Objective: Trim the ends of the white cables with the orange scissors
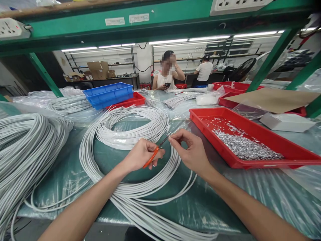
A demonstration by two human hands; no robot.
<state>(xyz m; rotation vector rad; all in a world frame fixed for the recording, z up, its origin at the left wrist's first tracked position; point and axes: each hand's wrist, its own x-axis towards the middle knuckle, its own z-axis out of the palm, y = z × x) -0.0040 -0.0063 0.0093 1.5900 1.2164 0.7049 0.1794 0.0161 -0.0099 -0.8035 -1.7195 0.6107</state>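
Observation:
My left hand (144,154) is closed around orange-handled scissors (153,156), whose dark tip points up and right toward my right fingertips. Thumb and fingers of my right hand (192,150) are pinched together at some thin, pale cable ends (170,134); exactly what lies between them is too small to tell. Both hands are over coiled white cables (87,154), beside the upper coil (120,139). To the right of my right hand, a red tray (225,154) holds many small silvery pieces (244,144).
A large cable bundle (22,157) lies at left. Blue trays (107,93) sit behind the coils. A white box (286,122) and brown cardboard (276,99) are at right. A green shelf beam (175,20) crosses above. A person (167,78) with a phone is across the table.

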